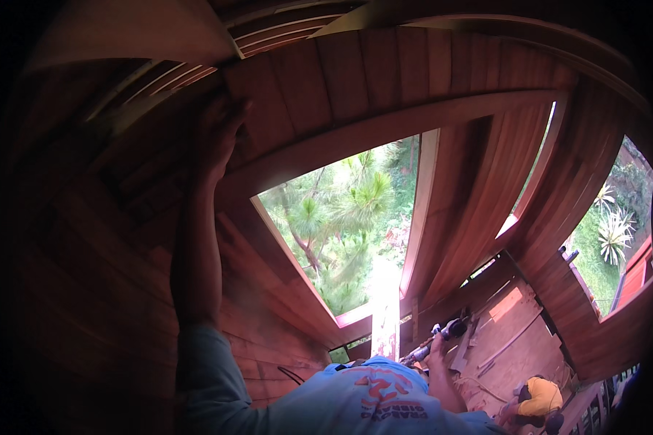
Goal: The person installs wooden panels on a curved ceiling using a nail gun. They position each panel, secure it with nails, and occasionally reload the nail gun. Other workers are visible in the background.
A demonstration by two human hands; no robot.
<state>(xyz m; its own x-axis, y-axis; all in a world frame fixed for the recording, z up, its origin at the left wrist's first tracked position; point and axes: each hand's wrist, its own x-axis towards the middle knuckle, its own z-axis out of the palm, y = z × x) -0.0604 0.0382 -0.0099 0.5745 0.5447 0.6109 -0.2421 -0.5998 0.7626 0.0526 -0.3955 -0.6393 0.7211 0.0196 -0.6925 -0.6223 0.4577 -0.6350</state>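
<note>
The power tool is low and right of centre, its long axis slanting from beside the blue shirt outward to the right; the right hand is wrapped around it, so the dark, chunky end lies beyond the grip. The left hand is well apart, high on the left, raised to the flat, reddish wall boards; its fingers are in shadow, and I cannot tell whether they clasp an edge or merely lean there. Farther out, a straight-sided window frame borders spiky green foliage, and a dull floor bears thin strips near a co-worker in yellow
</note>
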